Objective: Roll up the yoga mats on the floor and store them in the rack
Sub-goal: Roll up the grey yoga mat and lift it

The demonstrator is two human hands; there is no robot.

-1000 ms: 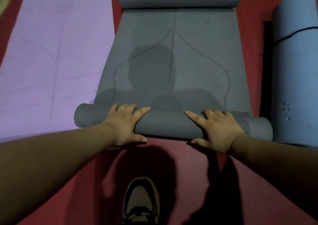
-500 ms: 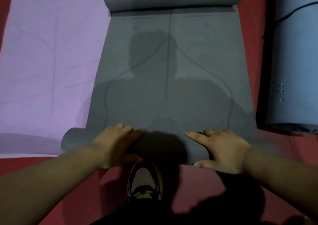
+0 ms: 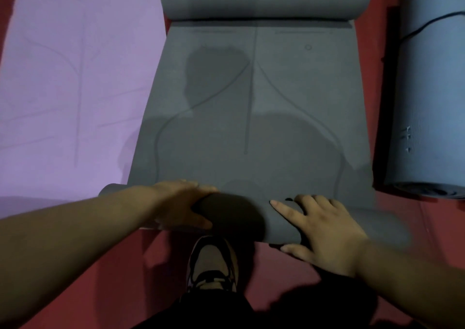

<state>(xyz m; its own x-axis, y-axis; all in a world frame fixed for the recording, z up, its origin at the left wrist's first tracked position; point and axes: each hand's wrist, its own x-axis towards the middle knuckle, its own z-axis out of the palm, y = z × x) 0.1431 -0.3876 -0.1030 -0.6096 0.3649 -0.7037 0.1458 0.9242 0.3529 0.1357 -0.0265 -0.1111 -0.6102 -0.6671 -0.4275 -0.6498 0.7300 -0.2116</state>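
Red floor (image 3: 166,265), carrying three mats: grey mat (image 3: 251,127) at centre, its near end wound into a slim roll at 6 o'clock, its far end curled at 12 o'clock, most of its length flat between; purple mat (image 3: 75,89) at 9 o'clock, fully flat; blue mat (image 3: 427,102) at 3 o'clock, rolled, lying on the floor. Left hand (image 3: 181,203), grip curled round the near roll; right hand (image 3: 324,230), grip spread, pressing on the roll's top. Progress judged early: one mat rolled, one begun, one untouched, none stored; no rack in view.
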